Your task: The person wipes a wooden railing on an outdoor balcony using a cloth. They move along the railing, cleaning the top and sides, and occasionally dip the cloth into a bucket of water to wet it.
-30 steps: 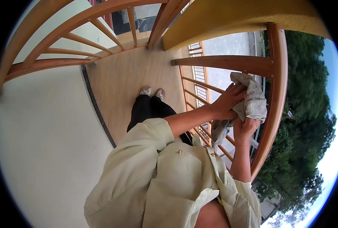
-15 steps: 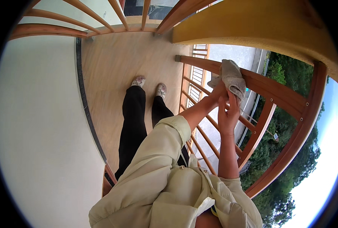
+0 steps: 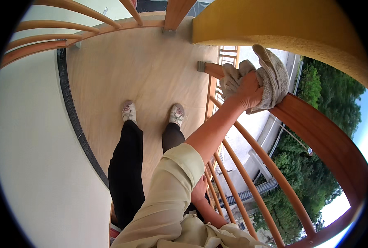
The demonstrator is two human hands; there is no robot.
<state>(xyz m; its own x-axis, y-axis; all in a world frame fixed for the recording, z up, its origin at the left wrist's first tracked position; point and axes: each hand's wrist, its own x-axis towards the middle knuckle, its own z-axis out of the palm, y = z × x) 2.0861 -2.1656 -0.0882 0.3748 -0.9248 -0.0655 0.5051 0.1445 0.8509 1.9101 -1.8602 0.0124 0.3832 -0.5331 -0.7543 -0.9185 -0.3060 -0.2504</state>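
A grey-beige terry cleaning cloth (image 3: 275, 76) is bunched over the wooden handrail (image 3: 312, 124) on the right side. My left hand (image 3: 250, 89) presses down on it with the fingers curled into its folds, and parts of the cloth stick out on both sides. The left forearm reaches across from the lower left. Lower down, my right hand (image 3: 198, 190) is beside my body, close to the balusters (image 3: 250, 177). The left sleeve partly covers that hand and its fingers are hidden, so what it touches does not show.
A thick yellow wall edge (image 3: 275, 25) overhangs the rail's far end. Another wooden railing (image 3: 126, 25) crosses the far side. A white wall (image 3: 35, 136) with a dark skirting strip is at left. My shoes (image 3: 176, 113) stand on tan floor tiles (image 3: 142, 70). Trees and pavement lie below, beyond the rail.
My right hand has left the cloth and dropped back beside my body. The left hand now presses the cloth, more spread out, onto the rail. My view and feet have shifted.
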